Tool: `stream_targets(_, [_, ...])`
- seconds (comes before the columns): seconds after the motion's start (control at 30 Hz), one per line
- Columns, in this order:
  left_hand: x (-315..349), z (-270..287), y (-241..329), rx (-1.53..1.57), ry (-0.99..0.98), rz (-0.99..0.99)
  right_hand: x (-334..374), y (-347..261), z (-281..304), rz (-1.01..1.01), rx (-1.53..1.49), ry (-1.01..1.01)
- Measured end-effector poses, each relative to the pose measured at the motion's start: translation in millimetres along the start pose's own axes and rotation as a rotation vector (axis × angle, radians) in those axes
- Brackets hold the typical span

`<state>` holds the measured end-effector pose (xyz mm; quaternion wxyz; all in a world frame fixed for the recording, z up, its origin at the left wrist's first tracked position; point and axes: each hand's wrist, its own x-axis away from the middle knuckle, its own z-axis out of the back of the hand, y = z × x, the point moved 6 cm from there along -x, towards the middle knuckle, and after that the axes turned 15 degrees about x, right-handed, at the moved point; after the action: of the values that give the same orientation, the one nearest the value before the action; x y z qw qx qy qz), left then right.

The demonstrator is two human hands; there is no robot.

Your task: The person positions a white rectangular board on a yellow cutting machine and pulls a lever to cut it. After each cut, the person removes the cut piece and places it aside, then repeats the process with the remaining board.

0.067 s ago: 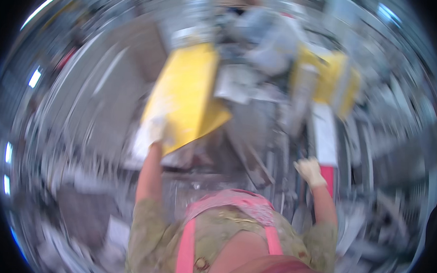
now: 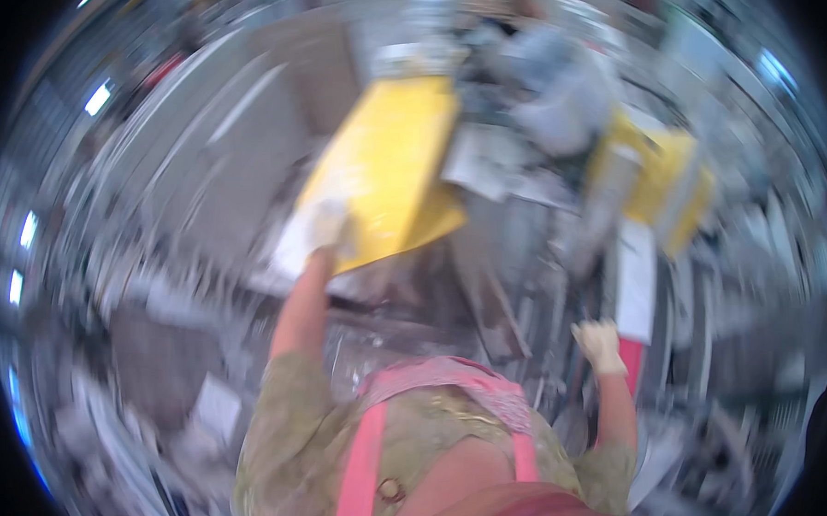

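My left hand (image 2: 328,225), in a pale glove, reaches forward to the lower left part of a long yellow panel (image 2: 390,156). The hand overlaps the panel's whitish, dusty-looking end; its fingers are smeared by motion. On the right, my right hand (image 2: 601,345), also in a pale glove, is closed like a fist. A thin dark line runs down beside it, but blur hides whether the fingers hold it. A white strip (image 2: 636,282) with a red lower end (image 2: 629,360) stands just beyond and beside that hand.
Large grey-brown boards (image 2: 244,131) lean at the left. Another yellow piece (image 2: 666,177) lies at the back right, near pale bundled material (image 2: 563,103). A narrow plank (image 2: 494,308) slants ahead of me. Blurred clutter surrounds the work area.
The whole view has swung, so most things sit further right in the picture. Both hands keep about the same place beside the yellow panel and the white strip.
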<state>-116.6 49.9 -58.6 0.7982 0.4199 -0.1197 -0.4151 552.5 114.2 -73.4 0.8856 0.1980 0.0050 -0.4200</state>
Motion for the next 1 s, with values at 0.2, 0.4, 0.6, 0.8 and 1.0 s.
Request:
stream_targets(0.2, [39, 18, 72, -0.031, 0.110, 0.292, -3, 4, -31, 0.072, 0.119, -0.221])
stream_targets(0.4, [52, 37, 107, 0.075, 0.132, 0.360, 3, 4, -21, 0.088, 0.122, -0.152])
stream_targets(0.6, [51, 34, 102, 0.079, 0.137, 0.368, -2, 4, -19, 0.088, 0.116, -0.154])
stream_targets(0.8, [23, 13, 47, -0.170, 0.167, 0.076, -2, 0, -6, 0.071, 0.037, -0.092])
stream_targets(1.0, [-2, 14, 28, -0.222, -0.001, -0.070, -3, -3, -14, 0.107, 0.072, -0.184])
